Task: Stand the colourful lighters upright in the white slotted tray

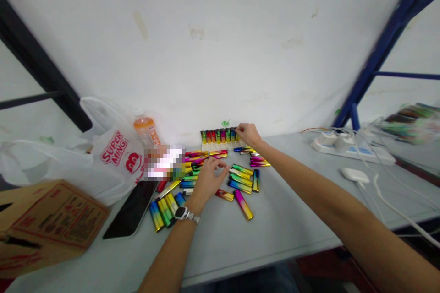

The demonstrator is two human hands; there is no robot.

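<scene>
Shiny gradient-coloured lighters stand upright in a row [217, 136] in a white holder [220, 147] against the wall. My right hand [249, 133] is at the right end of this row, thumb and fingers pinched on a lighter [237, 136] that they partly cover. Over the loose lighters lying on the table is my left hand [208, 178], wearing a watch [182, 213]. Its thumb and fingers are curved and apart, close to a group of lighters [241, 177]. A pink-and-yellow lighter [244, 205] lies nearer the table's front.
On the left are a cardboard box [58, 224], a white plastic bag [113, 155], an orange-labelled bottle [146, 127] and a dark-screened tablet or phone [132, 210]. A power strip [354, 149], white adapter [355, 175] and cables lie right. Blue shelf posts [381, 50] frame the table.
</scene>
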